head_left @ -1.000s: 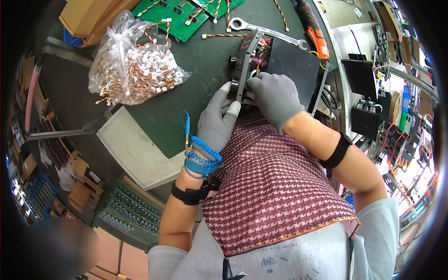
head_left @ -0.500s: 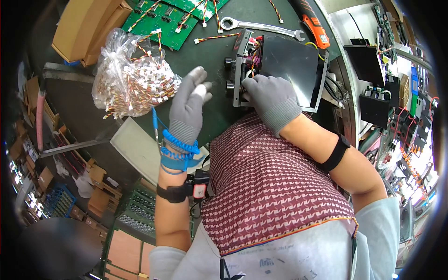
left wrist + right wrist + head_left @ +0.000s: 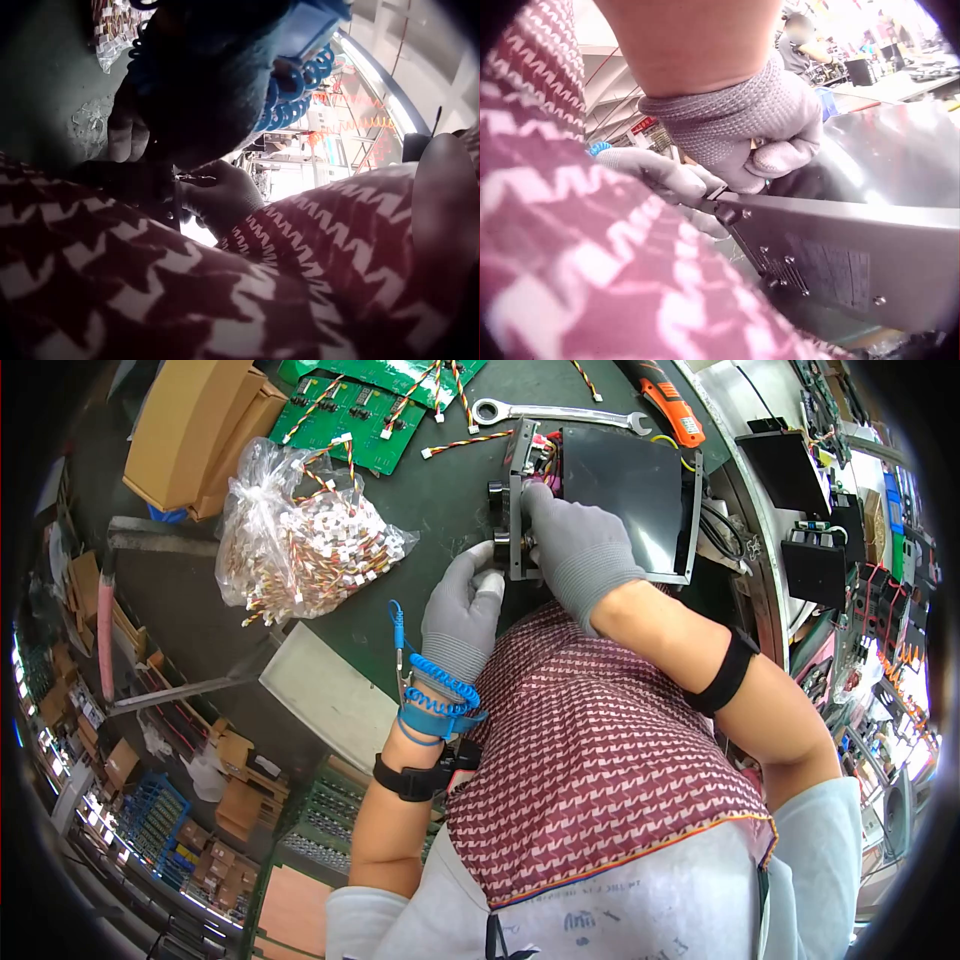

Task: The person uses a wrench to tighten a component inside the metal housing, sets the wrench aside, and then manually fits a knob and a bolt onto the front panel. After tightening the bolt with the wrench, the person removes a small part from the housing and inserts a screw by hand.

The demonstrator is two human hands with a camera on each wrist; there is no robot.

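A dark metal equipment case (image 3: pixel 625 500) lies on the bench with wiring exposed behind its front panel (image 3: pixel 517 510). Two black knobs stick out of that panel. My gloved left hand (image 3: pixel 460 605) pinches the nearer black knob (image 3: pixel 500 537) from outside, thumb and forefinger around it. From the other side, my gloved right hand (image 3: pixel 585 540) reaches into the gap behind the panel. In the right wrist view its fingers are bent down past the case's metal edge (image 3: pixel 840 214); I cannot tell what their tips hold.
Beyond the case lie a wrench (image 3: pixel 560 413) and an orange-black power tool (image 3: pixel 670 405). A clear bag of wired connectors (image 3: pixel 310 550) sits at left, below green circuit boards (image 3: pixel 345 420) and a cardboard box (image 3: pixel 190 430). A coiled blue cord (image 3: pixel 440 685) circles the left wrist.
My left hand drew away from the panel to the left, then came back to the knob. My right hand stayed at the gap, its fingertips now farther along behind the panel.
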